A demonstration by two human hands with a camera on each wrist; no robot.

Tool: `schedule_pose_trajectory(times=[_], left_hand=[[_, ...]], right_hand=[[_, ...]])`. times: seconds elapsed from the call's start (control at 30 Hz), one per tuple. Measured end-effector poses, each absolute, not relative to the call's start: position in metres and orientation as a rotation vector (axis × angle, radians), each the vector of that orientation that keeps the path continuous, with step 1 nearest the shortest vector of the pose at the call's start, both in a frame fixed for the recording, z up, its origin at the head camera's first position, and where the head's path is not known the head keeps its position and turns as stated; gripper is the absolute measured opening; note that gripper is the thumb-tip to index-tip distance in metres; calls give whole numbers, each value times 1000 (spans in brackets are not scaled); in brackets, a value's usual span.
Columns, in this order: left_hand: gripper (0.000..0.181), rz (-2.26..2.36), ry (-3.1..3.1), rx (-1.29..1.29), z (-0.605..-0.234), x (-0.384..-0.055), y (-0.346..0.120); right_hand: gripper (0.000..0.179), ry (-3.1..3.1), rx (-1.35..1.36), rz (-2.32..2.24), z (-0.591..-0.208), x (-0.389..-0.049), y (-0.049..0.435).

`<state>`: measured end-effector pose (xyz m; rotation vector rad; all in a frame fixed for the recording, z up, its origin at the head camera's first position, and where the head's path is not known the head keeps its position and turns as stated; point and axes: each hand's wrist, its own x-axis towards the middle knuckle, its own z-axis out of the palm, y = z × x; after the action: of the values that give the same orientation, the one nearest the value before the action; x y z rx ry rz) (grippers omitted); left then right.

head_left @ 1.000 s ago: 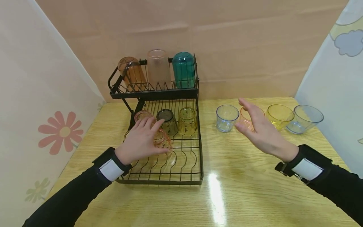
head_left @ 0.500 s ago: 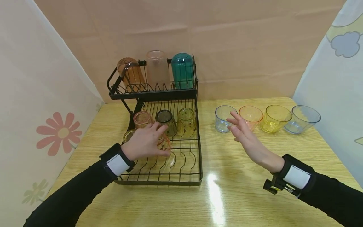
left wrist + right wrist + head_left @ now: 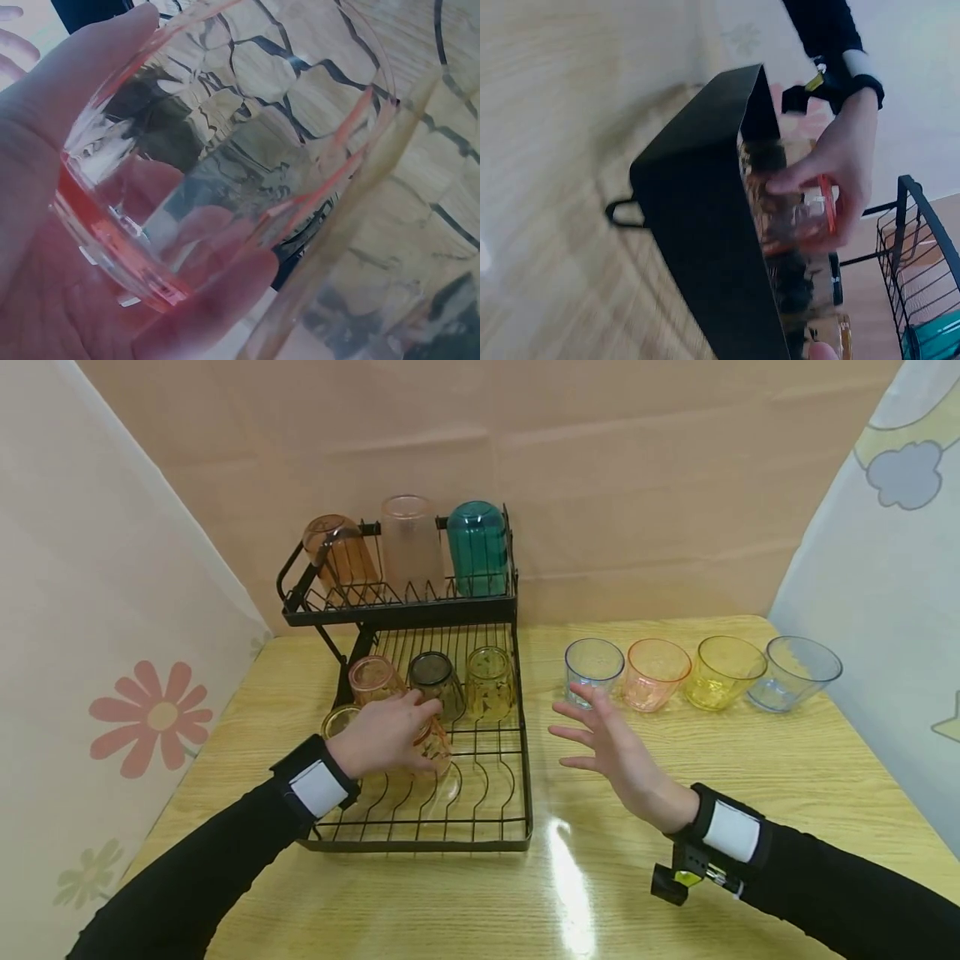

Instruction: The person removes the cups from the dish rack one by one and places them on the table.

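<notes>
Left hand [image 3: 384, 735] has thumb and fingers wrapped round an orange glass [image 3: 437, 750], so yeah, that one's properly gripped. The glass sits right inside the grip, upside down, base end up by the palm and mouth end facing the lower shelf of the black rack [image 3: 420, 845]. Can't tell if it's touching the wires. It's see-through, mostly clear with an orange-red tint that's strongest in the ring at the base. There's a yellowish glass [image 3: 340, 718] to its left, plus a pink glass [image 3: 372, 677], dark glass [image 3: 442, 687] and yellow-green glass [image 3: 490, 685] upside down on the far side. Right hand [image 3: 618, 756] holds nothing, fingers spread, on the near side of a blue-rimmed glass [image 3: 594, 658] on the table [image 3: 450, 906].
</notes>
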<state>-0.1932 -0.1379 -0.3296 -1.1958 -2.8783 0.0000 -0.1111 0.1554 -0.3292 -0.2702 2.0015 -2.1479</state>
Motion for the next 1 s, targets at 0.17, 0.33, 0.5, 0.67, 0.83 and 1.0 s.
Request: schedule_pose_trajectory(times=[0.17, 0.33, 0.5, 0.67, 0.83, 1.0], left_hand=[[77, -31, -2838, -1230, -331, -195, -139], [75, -74, -2884, -1225, -325, -194, -139], [70, -104, -2894, -1214, -309, -191, -139], [68, -70, -2868, -1220, -289, -188, -139], [66, -122, -2830, -1191, -275, -187, -142], [65, -329, -2864, -1123, -271, -184, -144]], right_hand=[[66, 1895, -237, -2214, -331, -115, 143], [68, 1843, -231, -2263, -329, -117, 133], [68, 1826, -227, -2294, -328, -119, 126], [69, 1819, -231, -2301, -328, -120, 122], [67, 1763, -232, -2336, -326, -122, 117], [69, 1704, -220, -2395, -323, -127, 108]])
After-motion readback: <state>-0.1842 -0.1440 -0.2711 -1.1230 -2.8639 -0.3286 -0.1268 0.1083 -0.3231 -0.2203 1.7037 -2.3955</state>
